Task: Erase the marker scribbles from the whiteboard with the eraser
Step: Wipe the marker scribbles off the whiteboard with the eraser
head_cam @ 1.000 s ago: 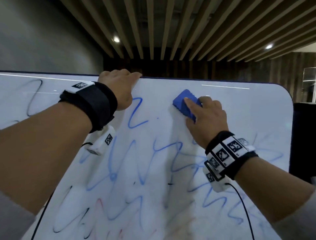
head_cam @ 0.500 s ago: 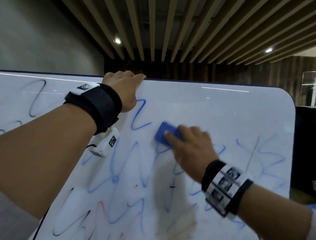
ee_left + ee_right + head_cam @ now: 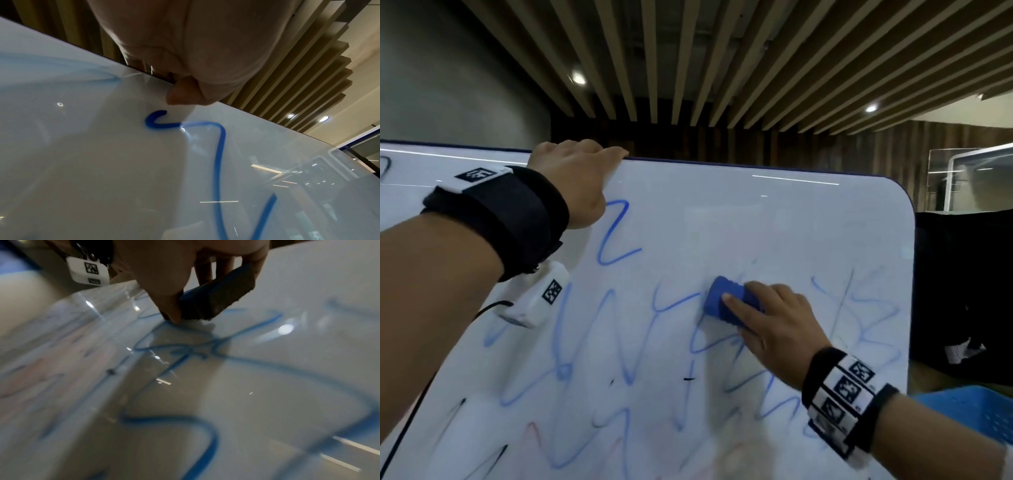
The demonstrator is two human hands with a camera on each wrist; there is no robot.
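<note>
Right hand (image 3: 774,329) grasps blue eraser (image 3: 729,301), pressed flat on whiteboard (image 3: 774,222) at frame centre, among blue scribbles (image 3: 616,240). Left hand (image 3: 575,181) clenched over the board's top edge, upper left of frame, thumb on the face.

Whiteboard (image 3: 774,219): white, glossy, dark-edged, rounded upper right corner. Bears blue scribbles (image 3: 616,236), fainter black and red strokes lower left, smeared patches. Blue eraser (image 3: 726,301) pressed flat against it, mid-board.
</note>
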